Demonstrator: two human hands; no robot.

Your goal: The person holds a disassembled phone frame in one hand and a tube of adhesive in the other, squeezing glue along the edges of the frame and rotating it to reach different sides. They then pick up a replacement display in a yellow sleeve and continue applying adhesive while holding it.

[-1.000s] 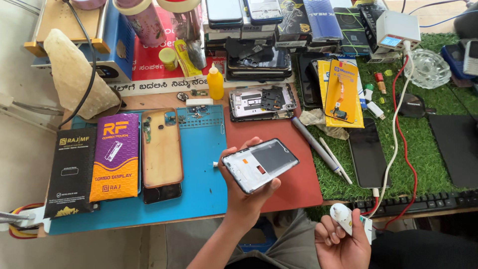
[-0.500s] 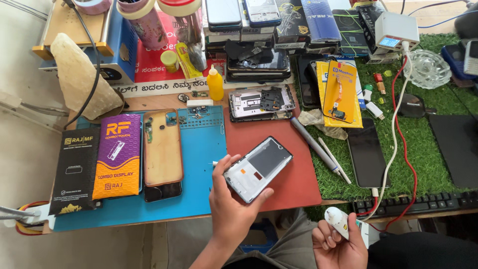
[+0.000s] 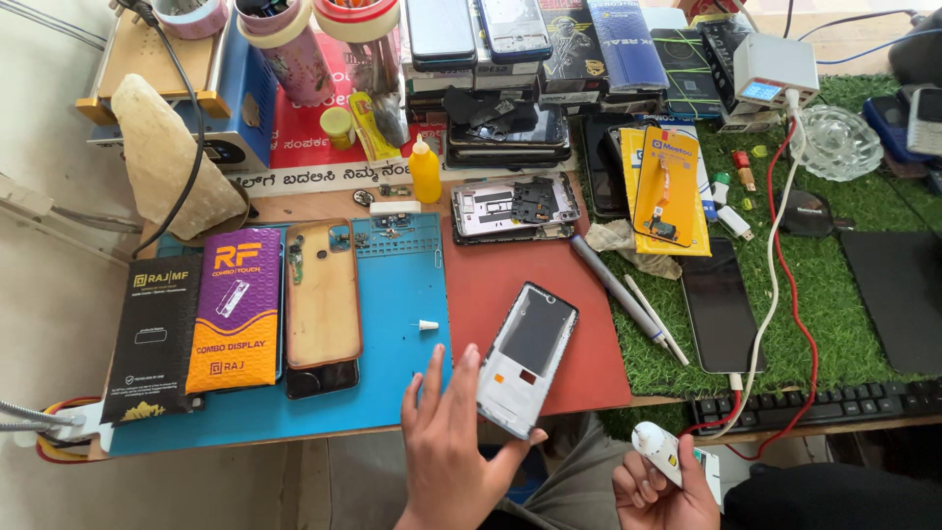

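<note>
My left hand (image 3: 449, 442) lies at the near edge of the bench, its thumb and fingers against the lower end of a silver phone frame (image 3: 526, 355). The frame rests tilted on the red mat (image 3: 491, 285), its dark inner side up. Below the bench edge, my right hand (image 3: 659, 488) is closed around a small white tube-shaped object (image 3: 657, 450). A small white cap (image 3: 428, 325) sits on the blue mat (image 3: 392, 383) just left of the frame.
A tan phone back cover (image 3: 321, 292) and two flat boxes (image 3: 201, 329) lie on the blue mat. An opened phone chassis (image 3: 515, 207), yellow bottle (image 3: 425, 173), grey tools (image 3: 616, 287), dark phone (image 3: 720, 305) on green turf, red cable (image 3: 780, 285) and keyboard (image 3: 824, 404) surround it.
My left hand lowered the phone frame from the air onto the red mat and turned it more upright. My right hand shifted slightly with the white object.
</note>
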